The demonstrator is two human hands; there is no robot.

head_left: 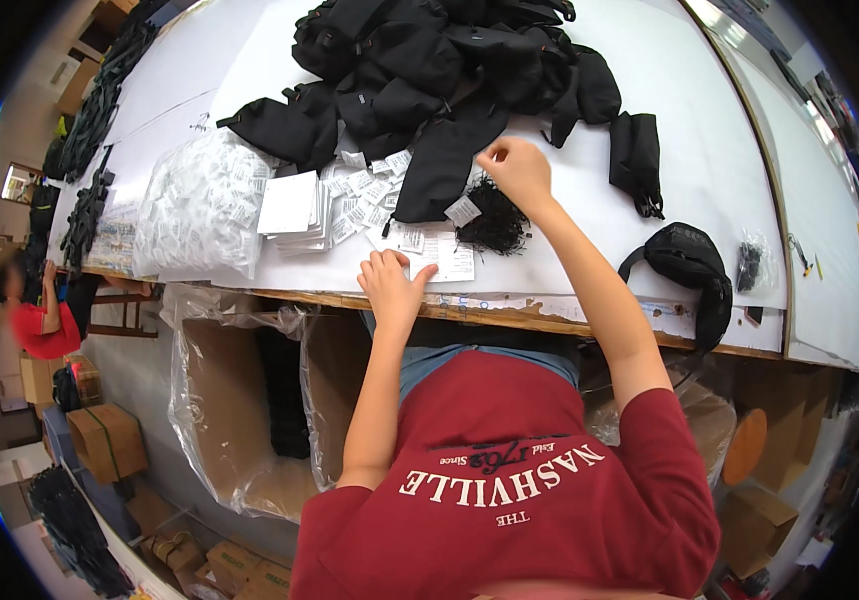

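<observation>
My left hand [391,285] rests at the table's near edge, fingers bent and thumb spread away from them, touching a white printed card [449,258]. Over the table my right hand [519,178] is closed in a pinch beside a flat black pouch [439,165]; whatever lies between the fingertips is too small to make out. Just below that hand is a tangled bunch of thin black strings [494,220], with a small white label [462,211] at its left side. More white labels [359,200] are scattered left of the pouch.
Black bags [399,65] are heaped at the back. To the left stand a stack of white cards [291,210] and a clear bag of labels [204,205]. Rightward lie a rolled black pouch [634,165] and a black waist bag [684,265]. A plastic-lined carton [234,400] sits below the table edge.
</observation>
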